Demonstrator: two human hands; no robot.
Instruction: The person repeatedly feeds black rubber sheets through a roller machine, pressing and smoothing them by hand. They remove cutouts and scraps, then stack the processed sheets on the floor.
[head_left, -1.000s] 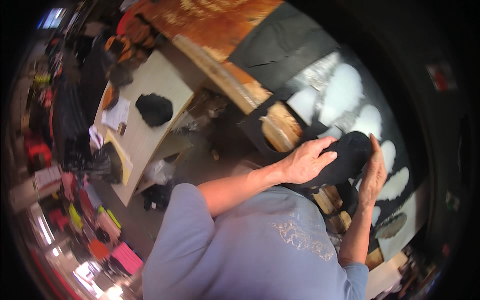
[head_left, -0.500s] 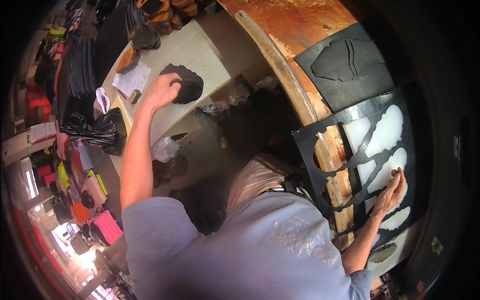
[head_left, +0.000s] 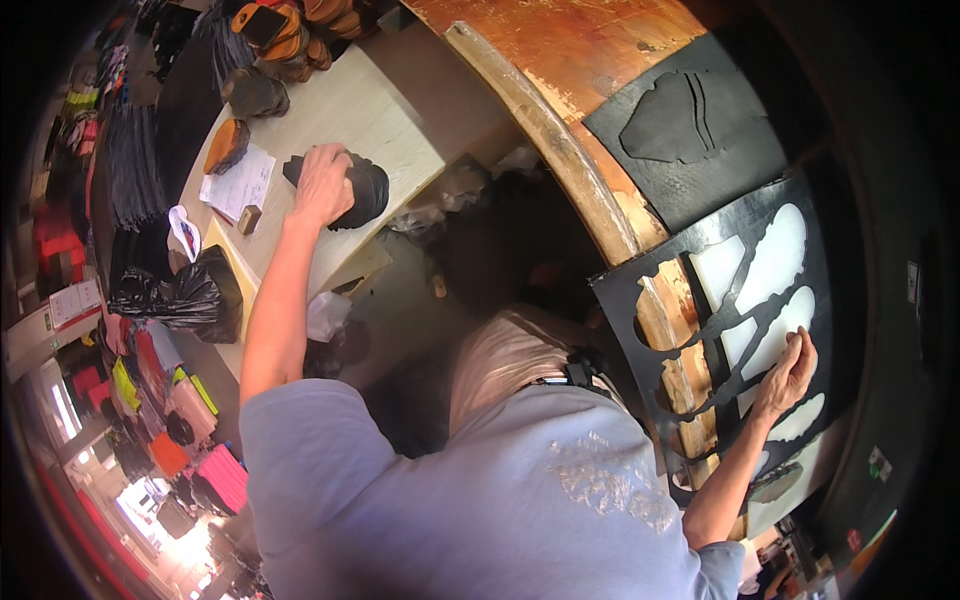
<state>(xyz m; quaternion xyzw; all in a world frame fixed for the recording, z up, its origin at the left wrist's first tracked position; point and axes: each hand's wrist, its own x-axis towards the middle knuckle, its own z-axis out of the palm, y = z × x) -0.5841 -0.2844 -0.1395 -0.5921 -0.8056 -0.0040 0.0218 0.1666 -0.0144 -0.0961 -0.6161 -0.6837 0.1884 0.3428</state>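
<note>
My left hand (head_left: 325,187) is on a stack of black cut pieces (head_left: 371,192) on the pale table, its fingers bent over the near side of the stack. The palm side is hidden. Over at the right, my right hand (head_left: 787,378) is at a black sheet with cut-out holes (head_left: 690,350). White surface shows through several of the holes. The right fingers are stretched out, close together, with nothing visible in them. A thicker black sheet (head_left: 690,125) with a cut outline and two slits lies beyond it on the worn wooden board.
The pale table (head_left: 350,100) holds a paper (head_left: 240,185), a small brown block (head_left: 249,219), an orange-brown piece (head_left: 227,146) and a dark stack (head_left: 255,93). A black plastic bag (head_left: 195,285) is at its near left corner. The worn wooden board (head_left: 560,60) has a thick edge.
My left hand has shifted from the left edge of the black stack to farther over its top. The view has turned slightly; my right hand stays at the holed sheet.
</note>
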